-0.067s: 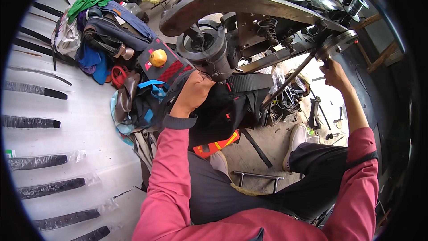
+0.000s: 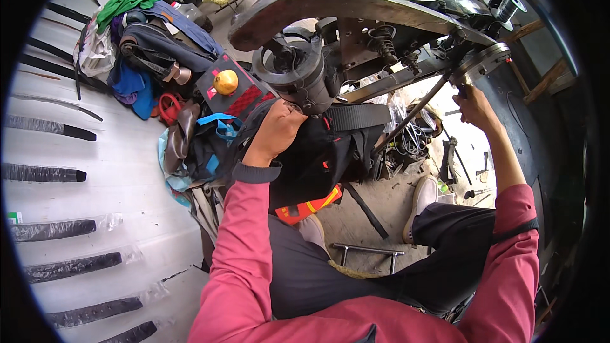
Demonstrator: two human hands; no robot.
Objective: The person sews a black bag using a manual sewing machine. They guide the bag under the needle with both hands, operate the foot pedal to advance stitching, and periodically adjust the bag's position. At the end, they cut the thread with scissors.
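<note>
A hand-cranked sewing machine of dark metal stands in front of me, its long arm running from the round sewing head to a crank wheel at the right. My left hand is closed on the edge of a black bag, right beside the foot of the head. Across the lower end of the head lies the bag's wide grey webbing strap. My right hand is wrapped round the dark crank handle under the wheel. The needle is hidden from view.
To the left, a white surface carries several dark wrapped strips and a heap of clothes and bags. A yellowish round fruit rests on a red-and-black item. A thread spool stands far right. Cables and tools lie below.
My right hand has dropped slightly with the crank handle, and the wheel has turned a little. The parts in the sewing head have shifted slightly. My left hand stays on the bag.
</note>
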